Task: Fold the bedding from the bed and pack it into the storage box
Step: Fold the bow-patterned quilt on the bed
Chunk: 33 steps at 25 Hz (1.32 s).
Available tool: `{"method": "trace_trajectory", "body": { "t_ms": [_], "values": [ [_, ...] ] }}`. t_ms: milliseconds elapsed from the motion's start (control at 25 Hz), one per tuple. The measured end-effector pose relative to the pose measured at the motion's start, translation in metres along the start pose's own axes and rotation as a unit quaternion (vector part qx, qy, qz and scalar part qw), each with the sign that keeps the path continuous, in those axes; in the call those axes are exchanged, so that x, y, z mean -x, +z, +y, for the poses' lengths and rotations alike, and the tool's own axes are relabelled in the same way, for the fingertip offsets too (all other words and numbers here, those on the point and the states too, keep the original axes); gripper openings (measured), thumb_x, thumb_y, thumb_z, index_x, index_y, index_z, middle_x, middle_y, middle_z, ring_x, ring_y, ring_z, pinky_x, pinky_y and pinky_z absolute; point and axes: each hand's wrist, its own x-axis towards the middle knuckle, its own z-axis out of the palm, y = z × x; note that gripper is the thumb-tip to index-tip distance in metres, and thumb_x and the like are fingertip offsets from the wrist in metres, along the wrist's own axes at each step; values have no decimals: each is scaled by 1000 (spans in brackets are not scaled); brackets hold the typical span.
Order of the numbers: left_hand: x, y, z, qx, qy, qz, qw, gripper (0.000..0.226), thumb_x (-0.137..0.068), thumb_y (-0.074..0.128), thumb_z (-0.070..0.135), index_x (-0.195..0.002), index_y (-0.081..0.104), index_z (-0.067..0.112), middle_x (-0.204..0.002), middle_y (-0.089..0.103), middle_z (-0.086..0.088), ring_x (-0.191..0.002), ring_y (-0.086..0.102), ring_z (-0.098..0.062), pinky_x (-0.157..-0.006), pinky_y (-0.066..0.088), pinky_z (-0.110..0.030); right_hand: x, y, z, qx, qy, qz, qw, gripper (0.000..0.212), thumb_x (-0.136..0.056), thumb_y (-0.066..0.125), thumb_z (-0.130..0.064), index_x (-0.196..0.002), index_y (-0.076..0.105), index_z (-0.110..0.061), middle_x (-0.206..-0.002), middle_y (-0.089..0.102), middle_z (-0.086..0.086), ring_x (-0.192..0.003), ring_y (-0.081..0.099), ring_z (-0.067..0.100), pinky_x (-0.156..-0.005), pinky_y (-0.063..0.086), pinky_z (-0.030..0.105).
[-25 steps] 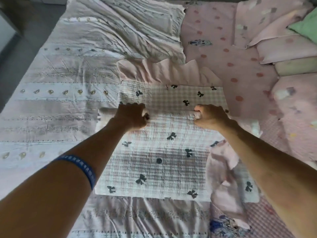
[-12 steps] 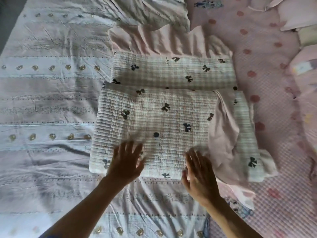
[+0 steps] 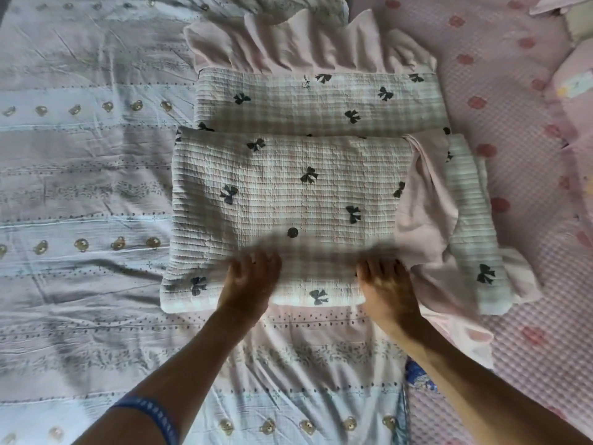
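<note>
A checked quilted cover with dark bow prints (image 3: 308, 194) lies folded over itself on the bed, its pink ruffle (image 3: 305, 43) showing along the far edge. A pink lining (image 3: 426, 220) spills out at its right side. My left hand (image 3: 248, 281) lies on the near edge of the folded cover, fingers bent down onto the fabric. My right hand (image 3: 385, 284) rests on the same near edge further right, beside the pink lining. Whether either hand grips the fabric is blurred. No storage box is in view.
Under the cover lies a pale striped sheet with small bear prints (image 3: 80, 220), covering the left of the bed. A pink dotted mattress cover (image 3: 513, 123) fills the right side. Pink pillows (image 3: 574, 78) sit at the far right edge.
The near half of the cover has been folded away over the far half. My hands let go of the fold, drew back towards me and now lie on the cover's near edge.
</note>
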Motion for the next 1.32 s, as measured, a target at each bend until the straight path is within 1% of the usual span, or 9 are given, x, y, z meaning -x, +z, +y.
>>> {"method": "trace_trajectory", "body": {
  "t_ms": [80, 400, 600, 760, 880, 1040, 1120, 1200, 1320],
  "values": [
    [-8, -19, -10, 68, 4, -53, 996, 48, -70, 68, 6, -117, 56, 10, -99, 63, -13, -86, 64, -32, -68, 56, -43, -3, -24, 3, -98, 26, -88, 991, 35, -54, 66, 10, -85, 66, -7, -76, 68, 10, -66, 64, 28, -62, 56, 36],
    [72, -98, -13, 205, 79, -308, 926, 51, -81, 76, 19, -129, 60, 18, -119, 68, 0, -111, 64, -18, -98, 48, -29, 73, -138, 9, -167, -32, -349, 922, 25, -73, 64, 2, -84, 58, -20, -80, 55, -1, -90, 67, 19, -79, 55, 28],
    [140, -164, -1, 250, 142, -454, 843, 44, -79, 78, 23, -118, 67, 7, -121, 67, -7, -114, 62, -21, -79, 43, -21, 120, -199, 23, -138, -88, -543, 823, 40, -59, 79, -13, -96, 64, -12, -95, 62, 2, -83, 63, 19, -64, 51, 28],
    [89, -228, -69, 291, 92, -443, 843, 31, -64, 75, 14, -96, 75, 12, -114, 69, 2, -112, 61, -17, -93, 53, -33, 44, -268, 56, -162, -55, -479, 861, 43, -64, 77, -14, -102, 58, -12, -100, 59, 2, -85, 60, 16, -66, 50, 29],
    [23, -262, -121, 305, 53, -348, 885, 12, -55, 73, 18, -67, 73, 14, -84, 73, 7, -93, 67, -18, -76, 55, -31, -41, -297, 84, -187, -17, -382, 905, 42, -66, 75, -11, -104, 57, -11, -100, 60, 4, -81, 59, 15, -62, 46, 25],
    [-39, -256, -146, 287, -68, -69, 953, 53, -78, 72, 29, -128, 54, 21, -127, 59, -3, -114, 56, -25, -96, 45, -37, -125, -274, 107, -190, 37, -179, 965, 55, -80, 70, -20, -132, 51, -15, -125, 61, 5, -105, 60, 23, -91, 49, 38],
    [-45, -234, -130, 221, -95, 91, 966, 49, -88, 58, 28, -135, 45, 18, -132, 53, -6, -117, 52, -27, -101, 39, -43, -135, -247, 103, -168, 65, -34, 983, 46, -88, 63, -26, -130, 50, -14, -127, 60, 8, -110, 58, 29, -94, 44, 42],
    [-34, -191, -100, 173, -57, 99, 978, 48, -91, 51, 32, -137, 43, 19, -140, 47, -6, -124, 46, -26, -105, 34, -45, -127, -208, 85, -161, 80, 20, 984, 41, -89, 59, -22, -127, 51, -12, -127, 59, 9, -112, 56, 32, -93, 44, 44],
    [-11, -115, -63, 162, -54, -1, 985, 67, -82, 65, 46, -142, 44, 23, -150, 40, -13, -130, 44, -34, -98, 40, -60, -92, -147, 48, -177, 82, -38, 980, 52, -91, 55, -27, -139, 43, -13, -142, 48, 10, -123, 49, 34, -98, 42, 49]
  ]
}}
